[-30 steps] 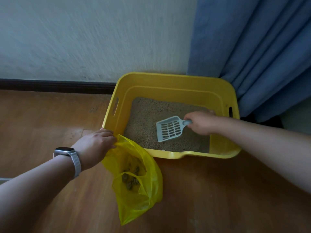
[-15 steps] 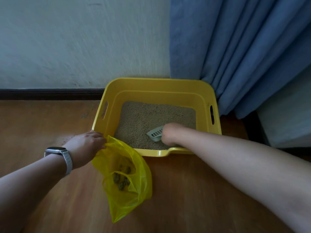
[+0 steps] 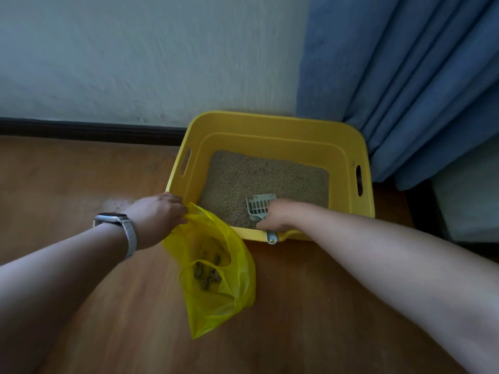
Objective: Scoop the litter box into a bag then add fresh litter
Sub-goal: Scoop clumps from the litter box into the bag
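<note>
Two hands were busy by the box [image 3: 272, 124]. The left hand [image 3: 159, 217] pinched the top edge of the bag [image 3: 213, 265] and held it up just beside the box's near left corner, at about 8 o'clock from the sand. The right hand [image 3: 278, 215] was closed around the scoop [image 3: 260, 207].

A second before, the scoop was lifted up above the sand [image 3: 267, 182] with its face showing, and the right hand was out toward 3 o'clock in the box. Then the hand came to the near edge, at 6 o'clock, and the scoop went low. Now its flat part lay down on the sand and the end of its handle stuck out over the near rim. The left hand and the bag had hardly moved. I think this meant the digging was nearly done, or one more dig was starting. I could not tell which.

The sand looked tan, fine and mostly flat, with no dark lumps on top that I could see. It covered the box floor. The bag was thin and see-through yellow, and some dark lumps sat low inside it. The bag's bottom hung down over the wood floor [image 3: 81, 184], at 6 o'clock from the left hand. No fresh sand was in view yet.
</note>
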